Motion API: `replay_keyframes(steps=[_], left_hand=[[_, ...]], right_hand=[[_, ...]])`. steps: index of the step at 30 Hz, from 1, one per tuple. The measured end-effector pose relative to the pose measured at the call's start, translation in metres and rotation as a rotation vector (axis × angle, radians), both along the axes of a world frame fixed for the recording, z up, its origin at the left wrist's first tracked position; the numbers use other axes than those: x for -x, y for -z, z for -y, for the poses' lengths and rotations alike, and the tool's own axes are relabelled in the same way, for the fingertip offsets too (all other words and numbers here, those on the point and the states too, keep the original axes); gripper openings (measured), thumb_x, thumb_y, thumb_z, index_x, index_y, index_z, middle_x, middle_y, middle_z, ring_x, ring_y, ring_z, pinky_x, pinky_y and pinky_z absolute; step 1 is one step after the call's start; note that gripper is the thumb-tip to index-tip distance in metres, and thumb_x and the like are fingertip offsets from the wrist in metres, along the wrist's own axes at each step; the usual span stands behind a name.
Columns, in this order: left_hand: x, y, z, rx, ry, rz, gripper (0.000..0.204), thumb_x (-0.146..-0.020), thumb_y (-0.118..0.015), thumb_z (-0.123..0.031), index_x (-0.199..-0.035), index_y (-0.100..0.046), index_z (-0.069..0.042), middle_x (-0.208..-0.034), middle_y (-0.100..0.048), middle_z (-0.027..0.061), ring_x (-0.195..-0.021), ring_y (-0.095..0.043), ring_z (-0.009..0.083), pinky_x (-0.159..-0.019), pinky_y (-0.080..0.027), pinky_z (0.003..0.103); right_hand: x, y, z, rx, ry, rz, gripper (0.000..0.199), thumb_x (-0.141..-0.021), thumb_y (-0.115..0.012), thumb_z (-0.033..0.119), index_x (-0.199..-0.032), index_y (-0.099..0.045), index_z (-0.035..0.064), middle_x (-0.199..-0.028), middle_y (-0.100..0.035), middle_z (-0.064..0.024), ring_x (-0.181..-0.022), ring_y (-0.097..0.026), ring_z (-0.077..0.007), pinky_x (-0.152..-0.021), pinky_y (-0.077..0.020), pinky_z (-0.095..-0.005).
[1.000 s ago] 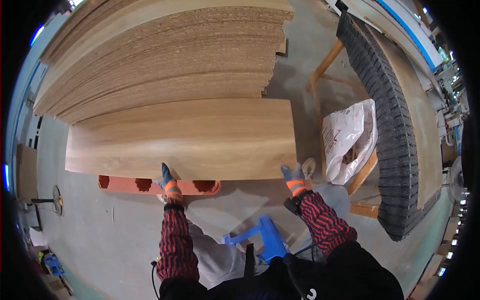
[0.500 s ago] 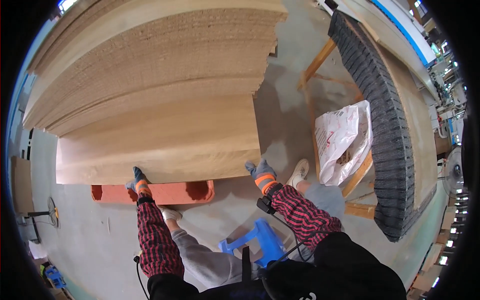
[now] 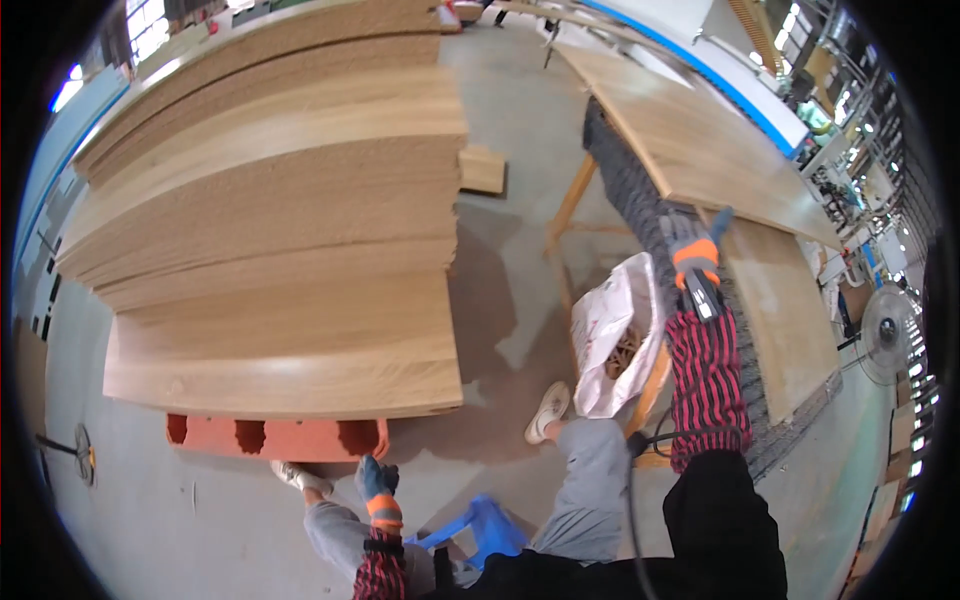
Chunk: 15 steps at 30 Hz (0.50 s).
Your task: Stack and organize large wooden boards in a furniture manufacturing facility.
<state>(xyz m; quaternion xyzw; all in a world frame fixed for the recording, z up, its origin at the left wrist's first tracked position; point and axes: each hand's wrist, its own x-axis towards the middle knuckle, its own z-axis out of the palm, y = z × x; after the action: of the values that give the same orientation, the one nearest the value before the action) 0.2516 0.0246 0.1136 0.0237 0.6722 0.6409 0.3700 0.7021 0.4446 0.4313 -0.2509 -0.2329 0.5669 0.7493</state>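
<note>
My right hand, in a grey glove with an orange band, reaches over the padded bench at right. Its fingers and thumb are spread by the near edge of a wood-grain board; whether they touch it, I cannot tell. Another board lies on the bench beside that wrist. My left hand, gloved alike, hangs low near the front of the red pallet, apart from it, thumb away from the fingers and nothing in it. On the pallet rests a large stack of wood-grain boards, stepped toward the back.
A white plastic bag with brown pieces inside hangs at the bench's wooden frame. A blue stool stands by my legs. Dark padding covers the bench edge. A fan stands at far right.
Both hands have left the front edge of the top board on the stack. My right hand has moved over to the bench; my left has drawn back toward me. The view has swung right.
</note>
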Motion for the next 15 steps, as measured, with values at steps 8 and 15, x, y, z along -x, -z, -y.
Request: replay_keyframes(steps=[8, 15], left_hand=[[-0.053, -0.072, -0.021, -0.14, -0.059, 0.283, 0.027, -0.081, -0.056, -0.03, -0.073, -0.047, -0.007, -0.066, -0.047, 0.0025, -0.051, -0.048, 0.0148, -0.049, -0.046, 0.026], [-0.167, -0.124, -0.045, -0.243, 0.79, -0.327, 0.043, -0.079, -0.058, -0.023, -0.114, -0.047, -0.001, -0.101, -0.054, 0.0067, -0.088, -0.052, 0.0178, -0.08, -0.043, 0.032]], right_hand=[[-0.005, -0.041, 0.037, 0.146, 0.038, -0.204, 0.044, -0.08, -0.056, 0.027, -0.118, -0.045, 0.0064, -0.115, -0.05, -0.0081, -0.103, -0.049, -0.0255, -0.086, -0.043, -0.0379], [0.125, 0.01, 0.27, 0.359, -0.036, -0.118, 0.057, -0.074, -0.063, 0.036, -0.12, -0.041, 0.0098, -0.112, -0.052, -0.0075, -0.101, -0.05, -0.0206, -0.08, -0.047, -0.0379]])
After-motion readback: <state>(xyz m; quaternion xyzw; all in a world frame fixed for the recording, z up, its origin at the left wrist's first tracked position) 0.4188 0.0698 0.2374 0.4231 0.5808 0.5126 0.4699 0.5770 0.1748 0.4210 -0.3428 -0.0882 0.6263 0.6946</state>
